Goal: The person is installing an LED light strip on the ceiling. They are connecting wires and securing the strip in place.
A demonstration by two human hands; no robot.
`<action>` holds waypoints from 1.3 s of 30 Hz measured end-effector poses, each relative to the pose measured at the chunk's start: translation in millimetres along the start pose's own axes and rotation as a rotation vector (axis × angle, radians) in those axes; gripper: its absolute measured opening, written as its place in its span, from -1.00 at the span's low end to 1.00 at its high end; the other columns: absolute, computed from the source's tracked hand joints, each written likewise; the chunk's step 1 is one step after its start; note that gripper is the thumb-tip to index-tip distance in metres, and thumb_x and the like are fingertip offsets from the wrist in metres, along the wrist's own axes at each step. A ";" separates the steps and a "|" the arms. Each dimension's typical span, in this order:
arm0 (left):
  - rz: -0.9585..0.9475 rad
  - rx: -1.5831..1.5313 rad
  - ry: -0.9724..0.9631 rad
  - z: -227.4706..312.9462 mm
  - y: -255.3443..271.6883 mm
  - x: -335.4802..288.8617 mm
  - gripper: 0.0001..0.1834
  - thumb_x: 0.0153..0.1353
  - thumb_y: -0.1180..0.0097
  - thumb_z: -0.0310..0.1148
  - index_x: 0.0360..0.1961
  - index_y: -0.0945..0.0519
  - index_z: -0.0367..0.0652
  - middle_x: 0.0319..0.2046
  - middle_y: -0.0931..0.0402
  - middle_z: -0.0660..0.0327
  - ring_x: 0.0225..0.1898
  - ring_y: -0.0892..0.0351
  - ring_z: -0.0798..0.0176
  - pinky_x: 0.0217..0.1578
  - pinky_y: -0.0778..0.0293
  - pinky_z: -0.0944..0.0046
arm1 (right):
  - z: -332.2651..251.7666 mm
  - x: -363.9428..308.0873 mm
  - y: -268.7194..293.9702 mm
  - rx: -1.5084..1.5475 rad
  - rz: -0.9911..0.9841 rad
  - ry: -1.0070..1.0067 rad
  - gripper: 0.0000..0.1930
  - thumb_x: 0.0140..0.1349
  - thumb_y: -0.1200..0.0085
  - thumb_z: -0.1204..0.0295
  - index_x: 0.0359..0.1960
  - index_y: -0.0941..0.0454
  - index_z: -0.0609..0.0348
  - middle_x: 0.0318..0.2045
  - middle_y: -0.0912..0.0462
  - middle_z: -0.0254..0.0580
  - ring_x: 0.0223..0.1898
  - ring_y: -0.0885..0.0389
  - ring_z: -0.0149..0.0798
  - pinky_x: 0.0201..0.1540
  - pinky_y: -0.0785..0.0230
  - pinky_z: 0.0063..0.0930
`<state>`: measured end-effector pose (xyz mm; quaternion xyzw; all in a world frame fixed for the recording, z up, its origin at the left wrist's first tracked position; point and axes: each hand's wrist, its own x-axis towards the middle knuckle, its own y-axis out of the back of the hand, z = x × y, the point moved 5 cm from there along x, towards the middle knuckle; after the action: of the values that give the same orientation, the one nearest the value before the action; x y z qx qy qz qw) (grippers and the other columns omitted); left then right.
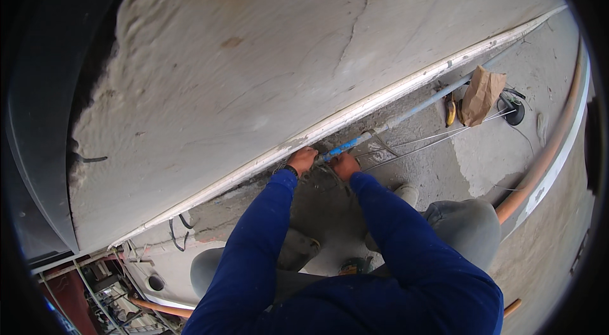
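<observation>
Both my hands work low at the foot of the pale wall, beside a pipe (413, 109) that runs along it. My left hand (303, 160) is closed, its fingers by the near end of the pipe's blue section (343, 147); what they grip is hidden. Just right of it, my right hand (346, 166) is curled against the underside of that blue section. Its fingertips are covered, so I cannot tell what they hold. Thin, wire-like strands (330, 172) hang between the two hands. Long thin metal rods (419, 146) slant away from my right hand.
A brown paper bag (482, 95) stands at the right, with a yellow-handled tool (450, 112) and a round black object (514, 113) beside it. Between my feet sits a small can (353, 266). An orange-brown curved rail (545, 154) bounds the right side. Dark loops (179, 233) stick out at left.
</observation>
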<state>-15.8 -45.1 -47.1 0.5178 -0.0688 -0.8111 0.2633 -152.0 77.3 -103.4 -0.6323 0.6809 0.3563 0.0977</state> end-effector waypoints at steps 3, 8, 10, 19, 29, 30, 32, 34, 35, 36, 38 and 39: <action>0.040 0.092 -0.064 -10.9 0.7 9.9 -0.59 0.42 -0.06 -0.10 -0.12 -0.71 -0.26 -0.20 -0.71 0.02 -0.13 -0.65 0.06 -0.04 -0.48 0.09 | 9.3 -10.7 -17.5 0.013 0.052 0.046 -0.67 0.25 -0.15 0.22 -0.04 -0.69 0.11 -0.09 -0.71 0.19 -0.04 -0.68 0.27 0.06 -0.51 0.10; 0.152 0.028 -0.114 -5.3 -7.5 4.9 -0.58 0.41 -0.05 -0.11 -0.11 -0.71 -0.29 -0.21 -0.70 0.05 -0.19 -0.65 0.10 -0.08 -0.49 0.10 | 14.5 -38.1 -23.7 -0.211 0.056 0.239 -0.68 0.24 -0.13 0.17 -0.05 -0.66 0.02 -0.11 -0.70 0.12 -0.06 -0.66 0.30 0.01 -0.52 0.12; 0.147 -0.050 -0.119 -1.8 -8.9 6.9 -0.58 0.41 -0.04 -0.12 -0.11 -0.71 -0.29 -0.19 -0.71 0.04 -0.18 -0.66 0.11 -0.07 -0.50 0.12 | 20.4 -46.1 -27.6 -0.214 0.093 0.256 -0.70 0.26 -0.11 0.15 -0.07 -0.66 -0.03 -0.14 -0.69 0.11 -0.06 -0.64 0.33 0.00 -0.49 0.15; 0.094 -0.052 -0.430 -20.1 2.1 7.5 -0.64 0.29 -0.10 -0.23 -0.06 -0.70 -0.27 -0.19 -0.71 0.08 -0.13 -0.66 0.14 -0.04 -0.52 0.15 | -58.8 -90.9 -3.3 -0.271 0.088 0.127 -0.74 0.36 -0.01 0.27 -0.14 -0.64 0.17 -0.27 -0.70 0.26 -0.15 -0.64 0.38 -0.08 -0.44 0.18; 0.113 0.257 -0.367 4.2 3.7 -36.8 -0.41 0.13 -0.28 -0.04 0.20 -0.56 0.08 0.15 -0.63 0.13 0.21 -0.59 -0.04 0.20 -0.45 -0.08 | -126.3 -121.2 54.9 0.007 0.093 0.166 -0.81 0.35 -0.14 0.40 -0.39 -0.59 0.27 -0.42 -0.64 -0.13 -0.25 -0.62 -0.13 -0.11 -0.43 -0.22; 0.120 0.267 -0.357 -2.5 4.5 -37.4 -0.39 0.14 -0.26 -0.05 0.23 -0.54 0.07 0.19 -0.61 0.13 0.25 -0.56 -0.04 0.25 -0.40 -0.15 | -149.7 -132.1 57.4 -0.009 0.151 0.294 -0.81 0.35 -0.15 0.41 -0.41 -0.58 0.27 -0.36 -0.66 -0.14 -0.17 -0.62 -0.15 -0.04 -0.42 -0.26; 0.126 0.291 -0.351 -5.2 3.9 -38.9 -0.37 0.16 -0.23 -0.07 0.28 -0.50 0.09 0.24 -0.58 0.13 0.30 -0.53 -0.03 0.31 -0.33 -0.25 | -178.7 -147.0 61.5 0.007 0.189 0.466 -0.81 0.35 -0.15 0.44 -0.43 -0.56 0.26 -0.23 -0.67 -0.13 -0.05 -0.60 -0.17 0.06 -0.39 -0.30; 0.126 0.314 -0.340 -2.5 3.6 -37.6 -0.35 0.16 -0.23 -0.07 0.31 -0.48 0.13 0.26 -0.57 0.13 0.32 -0.51 -0.02 0.32 -0.30 -0.31 | -193.1 -151.1 61.5 0.072 0.130 0.551 -0.80 0.36 -0.16 0.46 -0.44 -0.54 0.26 -0.09 -0.67 -0.09 0.03 -0.57 -0.16 0.14 -0.34 -0.31; 0.139 0.316 -0.329 -1.8 2.4 -38.6 -0.36 0.17 -0.23 -0.09 0.32 -0.48 0.13 0.26 -0.57 0.14 0.33 -0.50 -0.02 0.32 -0.30 -0.33 | -199.0 -153.5 58.6 0.126 0.052 0.562 -0.79 0.38 -0.14 0.46 -0.44 -0.54 0.25 -0.12 -0.68 -0.13 0.02 -0.57 -0.19 0.13 -0.35 -0.32; 0.153 0.317 -0.317 -1.5 1.0 -40.1 -0.37 0.18 -0.22 -0.11 0.32 -0.48 0.14 0.27 -0.56 0.14 0.34 -0.50 -0.01 0.31 -0.29 -0.35 | -205.5 -156.2 55.2 0.181 -0.028 0.571 -0.78 0.40 -0.13 0.47 -0.45 -0.54 0.25 -0.15 -0.68 -0.17 0.01 -0.57 -0.22 0.13 -0.36 -0.34; 0.153 0.319 -0.314 7.1 0.8 -47.4 -0.41 0.20 -0.20 -0.16 0.30 -0.51 0.13 0.25 -0.57 0.13 0.33 -0.51 -0.02 0.30 -0.32 -0.34 | -207.5 -158.9 52.6 0.316 -0.138 0.523 -0.76 0.44 -0.10 0.46 -0.45 -0.54 0.24 -0.22 -0.68 -0.23 -0.02 -0.58 -0.27 0.10 -0.37 -0.37; 0.145 0.314 -0.320 11.5 1.9 -50.4 -0.45 0.21 -0.19 -0.19 0.27 -0.54 0.11 0.23 -0.59 0.12 0.31 -0.53 -0.03 0.28 -0.36 -0.31 | -204.7 -160.7 50.9 0.393 -0.176 0.471 -0.75 0.46 -0.08 0.44 -0.44 -0.54 0.24 -0.26 -0.68 -0.26 -0.05 -0.58 -0.31 0.08 -0.38 -0.39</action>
<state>-8.8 -23.5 -0.6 0.4111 -0.2720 -0.8410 0.2229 -105.2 77.1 157.7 -0.7228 0.6834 0.0520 0.0883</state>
